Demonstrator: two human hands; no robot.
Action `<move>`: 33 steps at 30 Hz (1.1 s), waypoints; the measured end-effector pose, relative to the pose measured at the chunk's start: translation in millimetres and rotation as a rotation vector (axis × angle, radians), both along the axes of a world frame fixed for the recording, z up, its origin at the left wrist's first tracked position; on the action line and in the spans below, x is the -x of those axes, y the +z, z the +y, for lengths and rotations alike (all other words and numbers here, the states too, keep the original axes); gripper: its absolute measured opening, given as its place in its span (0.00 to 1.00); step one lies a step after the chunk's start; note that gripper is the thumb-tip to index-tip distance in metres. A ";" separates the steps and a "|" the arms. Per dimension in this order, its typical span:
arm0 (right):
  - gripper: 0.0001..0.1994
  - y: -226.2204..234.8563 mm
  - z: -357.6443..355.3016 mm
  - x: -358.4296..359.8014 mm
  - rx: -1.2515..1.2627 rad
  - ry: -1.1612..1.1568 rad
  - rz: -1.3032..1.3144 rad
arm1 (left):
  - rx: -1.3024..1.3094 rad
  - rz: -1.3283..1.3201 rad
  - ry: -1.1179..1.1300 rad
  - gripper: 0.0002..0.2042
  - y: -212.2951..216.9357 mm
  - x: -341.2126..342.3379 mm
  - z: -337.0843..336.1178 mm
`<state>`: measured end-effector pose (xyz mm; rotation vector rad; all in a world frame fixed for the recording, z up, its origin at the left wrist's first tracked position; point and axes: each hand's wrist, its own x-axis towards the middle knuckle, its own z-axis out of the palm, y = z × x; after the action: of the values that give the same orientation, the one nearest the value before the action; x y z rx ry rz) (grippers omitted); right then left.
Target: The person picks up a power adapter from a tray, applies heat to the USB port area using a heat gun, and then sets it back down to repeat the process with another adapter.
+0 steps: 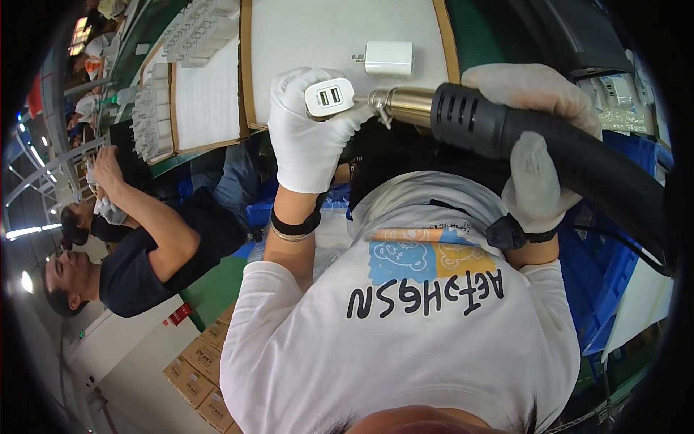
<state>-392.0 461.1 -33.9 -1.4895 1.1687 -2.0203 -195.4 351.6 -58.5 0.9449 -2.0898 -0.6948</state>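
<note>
The white charger (330,98), a small block with two ports on its near face, sits in front of your chest, just below the edge of the white work mat (303,36), and is pinched in the fingertips of your left hand (307,134), which is closed firmly around its far end so that the port face stays uncovered. Your right hand (538,137), gloved like the left, is wrapped tight around the black body of the heat gun (520,134); its metal nozzle (401,105) points straight at the side of the charger and stands just beside it, seemingly so that the hot air meets one spot while your fingers stay behind the block. A second white charger (388,58) lies flat on the mat, apart from the one in hand. To your left, rows of white chargers (191,32) stand packed in shallow trays along the green bench (477,29). A neighbouring worker's arm (137,210) reaches toward those trays, well apart from your hands. Blue bins (614,267) lie at your right, and brown cartons (206,362) are stacked on the floor at your left.
</note>
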 end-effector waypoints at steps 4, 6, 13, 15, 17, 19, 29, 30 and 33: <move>0.18 1.2 11.9 3.6 -0.024 0.092 -0.007 | 0.095 -0.073 -0.005 0.24 4.4 5.7 6.5; 0.18 0.9 15.6 6.1 -0.017 0.056 -0.002 | 0.148 -0.121 -0.005 0.24 6.0 7.8 10.9; 0.19 5.9 28.7 2.3 -0.011 0.084 -0.035 | -0.101 -0.044 0.055 0.27 8.4 11.2 25.4; 0.19 12.9 34.3 -4.4 -0.119 0.019 -0.110 | -0.045 -0.067 0.042 0.27 9.9 8.0 25.3; 0.20 14.6 35.7 -5.6 -0.171 -0.008 -0.146 | 0.062 -0.116 0.022 0.28 10.7 6.1 25.2; 0.21 14.0 35.5 -4.3 -0.171 0.081 -0.085 | 0.067 -0.119 0.031 0.27 11.8 6.5 25.7; 0.22 -2.1 5.8 -14.7 0.027 0.089 0.003 | 0.007 0.002 -0.016 0.17 1.9 -7.9 2.9; 0.22 -1.7 3.7 -17.7 0.023 -0.071 -0.091 | 0.010 0.006 -0.008 0.17 3.4 -13.9 -1.7; 0.23 -1.2 -6.3 -7.1 0.036 -0.315 -0.155 | -0.977 0.379 -0.179 0.20 18.2 -33.6 -21.3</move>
<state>-384.9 454.8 -35.1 -1.1981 1.3779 -2.3255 -161.8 330.3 -40.3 0.9939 -1.4579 -1.9134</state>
